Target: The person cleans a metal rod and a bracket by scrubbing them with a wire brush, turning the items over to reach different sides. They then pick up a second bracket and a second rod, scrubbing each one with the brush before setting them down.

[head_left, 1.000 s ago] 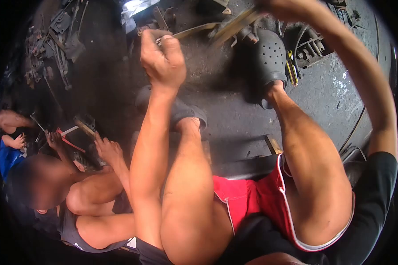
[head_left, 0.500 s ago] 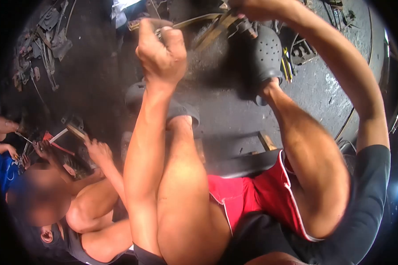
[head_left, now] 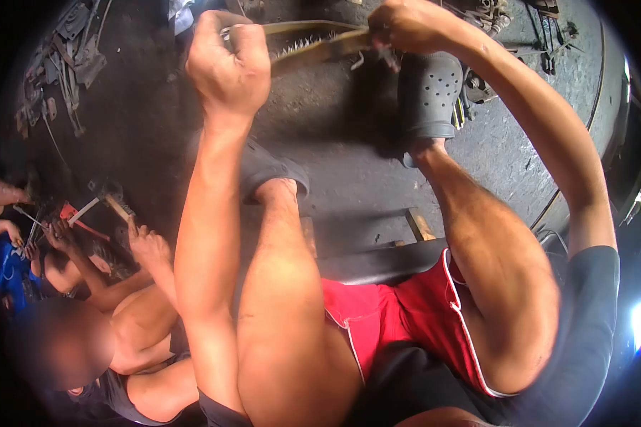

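Note:
At the upper left of centre, my left hand (head_left: 231,67) is closed round one end of a long brownish strip (head_left: 313,53), which looks like a brush with pale bristles along part of it. My right hand (head_left: 409,25) is closed at the strip's other end, above the grey shoe on my right foot (head_left: 431,92). A thin curved band runs between my two hands above the strip. Small dark parts beside my right hand are too blurred to make out.
Metal parts (head_left: 68,64) lie piled at the upper left, with more (head_left: 488,18) at the upper right. A wooden block (head_left: 420,224) rests near my seat. At the lower left a co-worker (head_left: 149,334) sits close by, hands on a wooden-handled tool (head_left: 119,208).
Both hands have shifted, my left one to the left and up, my right one slightly down. The strip now lies flatter between them. The co-worker's hands moved slightly left.

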`<act>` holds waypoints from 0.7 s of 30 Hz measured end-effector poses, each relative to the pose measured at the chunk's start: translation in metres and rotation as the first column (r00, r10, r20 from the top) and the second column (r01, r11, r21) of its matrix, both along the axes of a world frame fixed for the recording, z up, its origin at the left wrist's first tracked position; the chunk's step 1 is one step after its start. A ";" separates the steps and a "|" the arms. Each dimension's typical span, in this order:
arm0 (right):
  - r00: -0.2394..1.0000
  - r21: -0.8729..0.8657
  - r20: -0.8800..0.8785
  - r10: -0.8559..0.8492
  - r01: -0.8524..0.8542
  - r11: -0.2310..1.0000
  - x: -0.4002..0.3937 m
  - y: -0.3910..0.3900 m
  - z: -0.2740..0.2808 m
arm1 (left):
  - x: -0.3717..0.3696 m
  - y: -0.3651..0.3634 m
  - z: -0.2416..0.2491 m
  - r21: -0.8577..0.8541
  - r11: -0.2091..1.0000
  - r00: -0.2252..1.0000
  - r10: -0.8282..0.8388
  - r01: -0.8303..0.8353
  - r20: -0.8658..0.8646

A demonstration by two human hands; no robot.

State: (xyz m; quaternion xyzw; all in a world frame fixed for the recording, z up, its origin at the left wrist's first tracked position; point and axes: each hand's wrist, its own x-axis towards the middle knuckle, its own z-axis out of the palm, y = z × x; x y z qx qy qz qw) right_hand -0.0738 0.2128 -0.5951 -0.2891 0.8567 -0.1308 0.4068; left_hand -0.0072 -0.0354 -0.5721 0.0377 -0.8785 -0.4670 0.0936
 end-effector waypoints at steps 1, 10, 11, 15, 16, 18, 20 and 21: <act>0.997 -0.033 0.023 0.070 -0.070 0.997 0.006 0.001 -0.009 | 0.000 0.000 0.001 -0.028 0.999 0.999 -0.037 0.037 -0.007; 0.933 -0.187 -0.304 0.193 -0.257 0.948 -0.006 0.063 0.027 | 0.007 0.002 -0.009 -0.145 0.986 0.997 -0.083 0.082 0.000; 0.925 -0.140 -0.323 0.199 -0.254 0.957 -0.009 0.071 0.035 | 0.006 0.002 -0.010 -0.138 0.987 0.996 -0.089 0.087 -0.009; 0.968 -0.044 -0.238 0.078 -0.091 0.995 -0.017 0.072 0.040 | 0.008 0.002 -0.005 -0.138 0.986 0.995 -0.100 0.098 -0.008; 0.967 -0.150 -0.237 0.092 -0.130 0.980 -0.022 0.072 0.023 | 0.010 0.005 -0.003 -0.101 0.992 0.997 -0.073 0.076 0.033; 0.940 -0.046 -0.313 0.133 -0.155 0.987 -0.019 0.037 0.012 | 0.013 0.011 0.002 -0.060 0.997 0.997 -0.053 0.056 0.060; 0.950 0.172 -0.201 0.238 -0.205 0.964 0.004 -0.005 -0.002 | 0.017 0.011 -0.002 -0.068 0.996 0.997 -0.064 0.061 -0.052; 0.958 0.049 -0.129 0.258 -0.254 0.966 0.011 -0.007 -0.020 | 0.014 0.012 -0.003 -0.071 0.995 0.996 -0.074 0.070 -0.055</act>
